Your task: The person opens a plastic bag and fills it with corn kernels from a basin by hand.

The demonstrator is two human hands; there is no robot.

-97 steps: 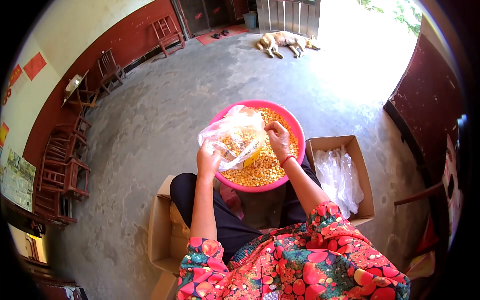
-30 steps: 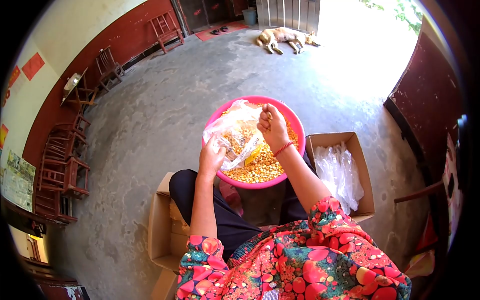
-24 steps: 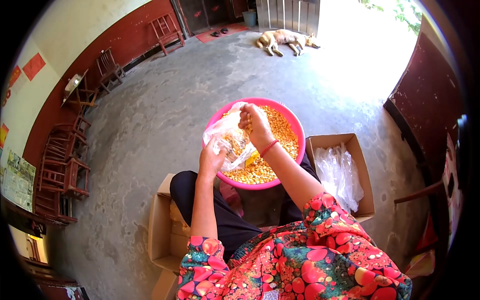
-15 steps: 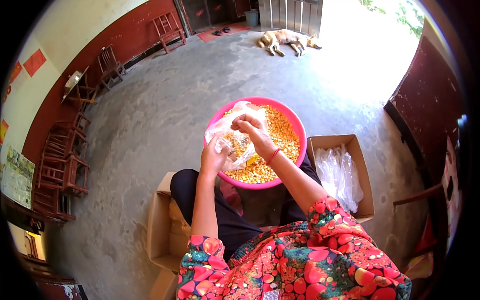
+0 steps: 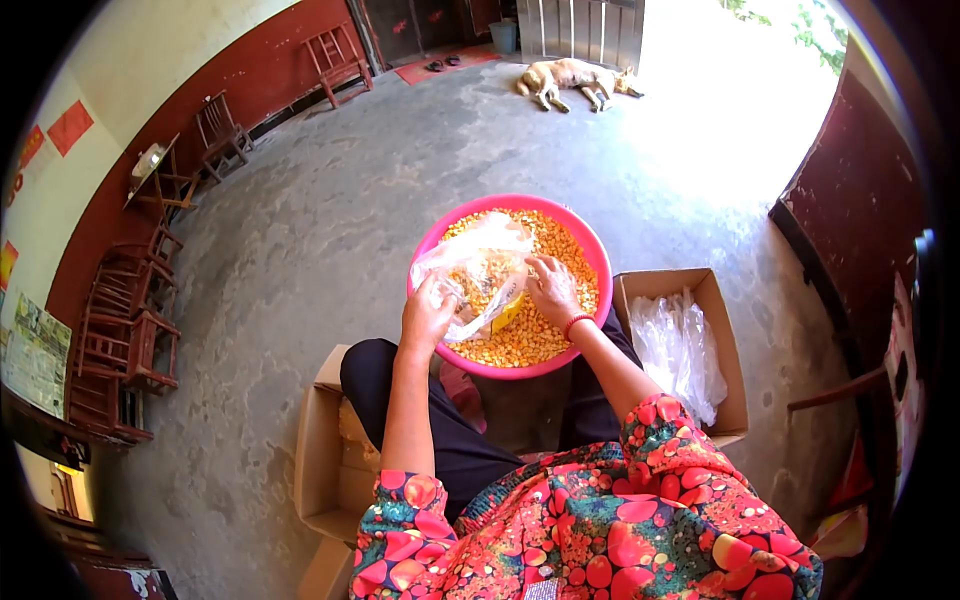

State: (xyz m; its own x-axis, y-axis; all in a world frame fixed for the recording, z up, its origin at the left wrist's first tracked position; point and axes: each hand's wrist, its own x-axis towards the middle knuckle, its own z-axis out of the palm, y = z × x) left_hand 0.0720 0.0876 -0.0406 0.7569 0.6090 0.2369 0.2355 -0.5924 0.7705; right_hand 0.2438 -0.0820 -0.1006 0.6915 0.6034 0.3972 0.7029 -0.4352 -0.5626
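A pink basin (image 5: pixel 596 240) full of yellow corn kernels (image 5: pixel 568 248) stands in front of my knees. Over the kernels lies a thin clear plastic bag (image 5: pixel 482 243), crumpled and spread, with kernels showing through it. My left hand (image 5: pixel 428 315) is closed on the bag's left side by the basin rim. At the bag's right edge, my right hand (image 5: pixel 553 290) is low over the kernels with bent fingers, which appear to pinch the plastic; the fingertips are partly hidden. A yellow patch (image 5: pixel 508 312) shows beside the bag's lower edge; its kind is unclear.
To the right, a cardboard box (image 5: pixel 735 365) holds clear plastic bags (image 5: pixel 680 350). Another cardboard box (image 5: pixel 318 450) is by my left leg. A dog (image 5: pixel 570 78) lies near the doorway. Wooden chairs (image 5: pixel 125 330) line the left wall.
My right hand has moved down and right, from above the bag's top to its right edge. The bag's upper part has sunk lower. My left hand has stayed in place.
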